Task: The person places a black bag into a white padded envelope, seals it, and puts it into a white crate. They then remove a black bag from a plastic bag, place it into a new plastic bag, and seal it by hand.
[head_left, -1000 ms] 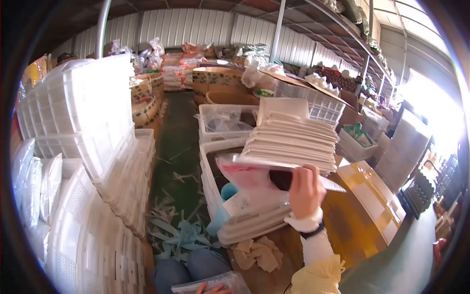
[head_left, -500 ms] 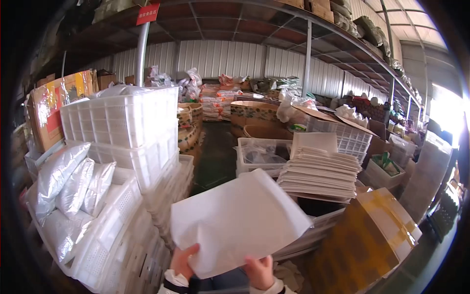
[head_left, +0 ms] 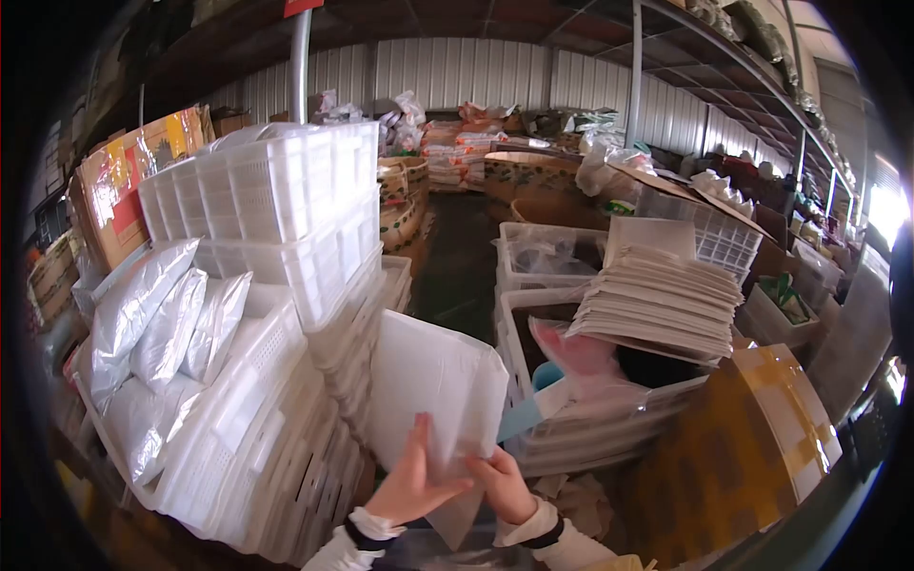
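A white paper-like sheet stands tilted up in front of me, its right side bent over into a narrow fold. My left hand lies against the sheet's lower front, fingers stretched upward and thumb pointing right. At the lower right edge, my right hand grips the sheet, with fingers bent around the fold. Both hands are close together, and a pointed lower corner of the sheet hangs between them. To the right, a thick stack of similar white sheets rests over a white crate.
Stacked white crates rise at left, beside silver pouches in another crate. A pink plastic bag and a light blue strip are at the right crate. A taped cardboard box stands lower right. A dark aisle runs back between.
The sheet has gone from spread out to upright with its right side folded. My left hand has moved onto its front. The view has shifted, showing the pink bag and blue strip.
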`<state>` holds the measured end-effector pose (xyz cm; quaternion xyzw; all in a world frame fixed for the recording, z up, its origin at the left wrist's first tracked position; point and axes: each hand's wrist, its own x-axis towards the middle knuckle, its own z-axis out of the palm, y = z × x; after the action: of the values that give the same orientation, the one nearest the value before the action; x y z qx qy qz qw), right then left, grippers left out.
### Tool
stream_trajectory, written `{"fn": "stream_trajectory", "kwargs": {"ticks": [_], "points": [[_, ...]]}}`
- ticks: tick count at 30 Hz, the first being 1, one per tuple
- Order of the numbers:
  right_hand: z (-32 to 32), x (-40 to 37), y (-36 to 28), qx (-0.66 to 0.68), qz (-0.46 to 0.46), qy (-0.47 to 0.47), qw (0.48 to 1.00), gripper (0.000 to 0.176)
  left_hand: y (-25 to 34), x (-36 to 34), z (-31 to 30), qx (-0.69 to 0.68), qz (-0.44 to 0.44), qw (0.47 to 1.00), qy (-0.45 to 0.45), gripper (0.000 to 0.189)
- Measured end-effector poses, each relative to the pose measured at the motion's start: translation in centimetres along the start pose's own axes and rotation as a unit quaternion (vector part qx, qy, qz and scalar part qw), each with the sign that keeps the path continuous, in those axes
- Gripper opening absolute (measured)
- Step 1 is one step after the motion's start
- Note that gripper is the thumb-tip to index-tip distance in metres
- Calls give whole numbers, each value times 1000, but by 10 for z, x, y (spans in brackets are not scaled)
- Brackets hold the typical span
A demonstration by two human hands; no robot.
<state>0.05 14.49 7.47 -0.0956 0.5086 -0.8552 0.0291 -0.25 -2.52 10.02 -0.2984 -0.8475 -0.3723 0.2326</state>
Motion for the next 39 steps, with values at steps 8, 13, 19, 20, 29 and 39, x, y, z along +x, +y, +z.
{"fn": "stream_trajectory", "kwargs": {"ticks": [8, 13, 19, 20, 29, 39], "points": [[-36, -32, -7, -181, 33, 25, 983, 43, -54, -14, -43, 23, -212, 939, 268, 24], [-66, -83, 27, -704, -9, 25, 710, 91, -57, -30, -57, 151, -227, 946, 178, 28], [-84, -139, 81, -216, 223, 64, 949, 91, -70, -54, -40, 202, -212, 942, 163, 31], [-75, -141, 78, -243, 198, 62, 948, 91, -73, -57, -36, 207, -211, 941, 163, 32], [-34, -140, 48, -219, 223, -111, 943, 93, -81, -73, -21, 188, -250, 938, 151, 31], [-85, -129, 97, 63, 375, 110, 918, 49, -112, -46, 7, 411, -108, 905, -22, 19]]}}
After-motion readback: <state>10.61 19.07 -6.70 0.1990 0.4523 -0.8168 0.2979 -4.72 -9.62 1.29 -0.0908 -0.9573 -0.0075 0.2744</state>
